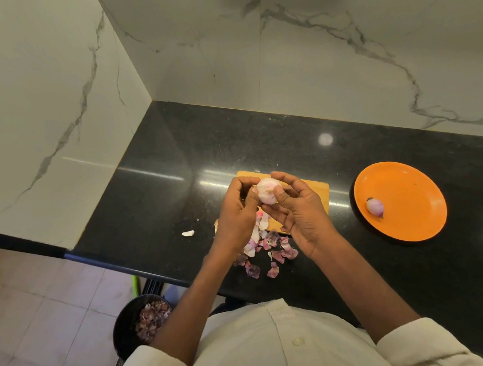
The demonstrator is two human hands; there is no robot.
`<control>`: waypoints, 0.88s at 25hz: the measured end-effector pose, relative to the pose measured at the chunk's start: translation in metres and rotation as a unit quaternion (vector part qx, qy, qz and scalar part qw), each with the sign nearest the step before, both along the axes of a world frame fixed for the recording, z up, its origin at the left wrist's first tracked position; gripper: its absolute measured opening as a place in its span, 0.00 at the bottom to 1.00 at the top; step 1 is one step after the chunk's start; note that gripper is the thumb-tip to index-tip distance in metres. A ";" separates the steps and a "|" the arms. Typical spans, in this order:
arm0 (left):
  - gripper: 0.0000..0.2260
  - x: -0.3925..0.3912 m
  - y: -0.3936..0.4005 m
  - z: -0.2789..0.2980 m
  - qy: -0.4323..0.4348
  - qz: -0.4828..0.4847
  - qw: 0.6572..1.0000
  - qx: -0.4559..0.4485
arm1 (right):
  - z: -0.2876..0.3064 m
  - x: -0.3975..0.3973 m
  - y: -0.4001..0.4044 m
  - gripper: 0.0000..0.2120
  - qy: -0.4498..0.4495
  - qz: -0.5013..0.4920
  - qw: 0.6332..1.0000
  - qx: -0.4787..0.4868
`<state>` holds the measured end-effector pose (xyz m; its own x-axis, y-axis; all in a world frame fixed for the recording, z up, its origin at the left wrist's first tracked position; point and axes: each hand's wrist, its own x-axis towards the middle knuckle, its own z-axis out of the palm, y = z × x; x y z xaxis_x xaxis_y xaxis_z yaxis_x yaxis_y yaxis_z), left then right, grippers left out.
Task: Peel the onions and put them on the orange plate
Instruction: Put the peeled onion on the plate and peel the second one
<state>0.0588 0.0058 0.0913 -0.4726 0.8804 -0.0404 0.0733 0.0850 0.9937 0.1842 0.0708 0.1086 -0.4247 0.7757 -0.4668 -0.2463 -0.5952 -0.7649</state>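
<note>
Two hands share one pale onion (268,193), held in the air above a wooden cutting board (318,190), near the middle of the black counter (175,159). The left hand (238,208) curls round the onion's left side, thumb against its face. The right hand (296,204) cups it from the right, thumb pressed beside the root tuft that faces the person. Both grips are closed on the onion; nothing else is in either hand. The onion reads mostly white with faint pink patches, so I judge the outer skin largely off and the fingers likely working at the root end.

Held over the board, the onion probably drops its scraps onto one spot. Loose pink and purple peels (268,249) lie at 6 o'clock from the onion, spread from the board's near edge toward the counter's front edge. One white scrap (188,233) lies apart at 8 o'clock.

The orange plate (409,228) sits at 3 o'clock, well apart from the board, with one small peeled onion (375,206) near its left rim. The counter between board and plate is bare, so a rightward carry looks unobstructed.

Marble walls close the counter at 12 and 9 o'clock. A dark bin holding peels (124,325) stands on the floor at 7 o'clock, below the counter's front edge.
</note>
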 end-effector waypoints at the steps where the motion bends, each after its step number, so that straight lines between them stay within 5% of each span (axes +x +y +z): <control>1: 0.08 0.001 0.000 0.001 0.012 -0.009 1.000 0.000 | 0.000 -0.001 -0.001 0.12 -0.005 0.003 1.000 0.005; 11: 0.10 0.002 0.004 -0.005 -0.076 0.037 0.996 0.014 | 0.001 -0.006 0.000 0.11 -0.098 0.000 0.989 0.108; 22: 0.12 0.004 0.009 0.000 -0.035 0.025 0.999 -0.025 | -0.005 -0.004 -0.006 0.19 -0.095 0.051 0.978 0.177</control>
<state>0.0628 0.0145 0.0909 -0.5108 0.8516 -0.1175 -0.0011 0.1360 0.9907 0.1801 0.0647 0.1036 -0.4389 0.8614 -0.2555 -0.0323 -0.2993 -0.9536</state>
